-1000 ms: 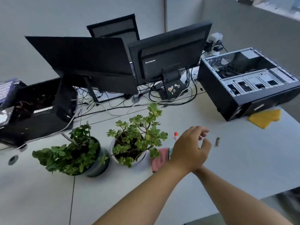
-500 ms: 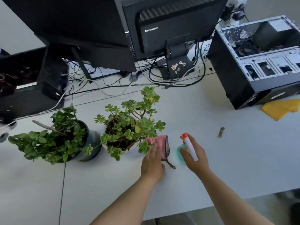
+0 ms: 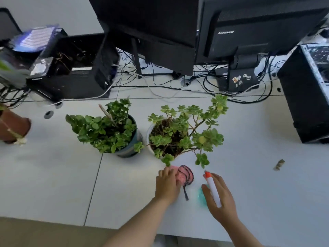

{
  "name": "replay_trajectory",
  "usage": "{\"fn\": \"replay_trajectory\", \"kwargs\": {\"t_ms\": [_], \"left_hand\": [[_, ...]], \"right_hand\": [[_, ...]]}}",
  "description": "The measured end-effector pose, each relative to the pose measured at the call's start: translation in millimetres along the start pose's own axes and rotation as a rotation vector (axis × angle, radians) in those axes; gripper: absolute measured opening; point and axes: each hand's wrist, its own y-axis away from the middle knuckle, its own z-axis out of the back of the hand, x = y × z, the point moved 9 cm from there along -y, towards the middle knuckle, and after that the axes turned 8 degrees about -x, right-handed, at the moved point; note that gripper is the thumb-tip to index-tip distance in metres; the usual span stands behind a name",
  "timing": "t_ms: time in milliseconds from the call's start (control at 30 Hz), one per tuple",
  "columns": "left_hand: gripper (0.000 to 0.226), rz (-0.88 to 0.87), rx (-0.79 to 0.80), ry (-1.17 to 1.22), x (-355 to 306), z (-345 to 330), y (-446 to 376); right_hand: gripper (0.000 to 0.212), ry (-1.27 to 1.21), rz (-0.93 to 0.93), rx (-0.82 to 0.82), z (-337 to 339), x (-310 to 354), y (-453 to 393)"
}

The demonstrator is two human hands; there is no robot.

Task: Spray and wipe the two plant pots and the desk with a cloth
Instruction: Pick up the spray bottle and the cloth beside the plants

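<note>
Two potted plants stand side by side on the white desk point(image 3: 53, 175): a dark teal pot point(image 3: 130, 148) on the left and a white pot point(image 3: 149, 132) on the right, both mostly hidden by leaves. My left hand point(image 3: 167, 186) grips a bunched pink cloth point(image 3: 185, 176) with a dark braided edge, just in front of the white pot. To its right, my right hand point(image 3: 219, 198) holds a spray bottle point(image 3: 211, 186) with a white body, orange tip and teal base, its nozzle pointing toward the white pot.
Two black monitors point(image 3: 249, 27) and tangled cables point(image 3: 160, 86) fill the back of the desk. An open black computer case point(image 3: 306, 93) stands at right, another point(image 3: 74, 68) at back left. A brown pot point(image 3: 12, 127) sits at the left edge, a small scrap point(image 3: 279, 164) at right.
The view has tilted down and shifted left. My left hand has bunched the pink cloth in its grip. My right hand keeps hold of the spray bottle beside it.
</note>
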Motion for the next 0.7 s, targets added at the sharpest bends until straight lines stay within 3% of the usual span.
{"fn": "replay_trajectory", "kwargs": {"t_ms": [133,333,600,700], "left_hand": [[0.020,0.153,0.013,0.347,52,29,3],[0.017,0.349,0.034,0.798,119,74,6],[0.024,0.313,0.251,1.095,148,108,-1],[0.031,0.275,0.340,1.108,145,118,-5]], "right_hand": [[0.042,-0.035,0.093,0.022,-36,46,8],[0.041,-0.071,-0.041,0.170,-88,85,10],[0.008,-0.256,-0.406,-0.049,-110,104,5],[0.011,-0.313,-0.434,-0.098,-101,119,8]]}}
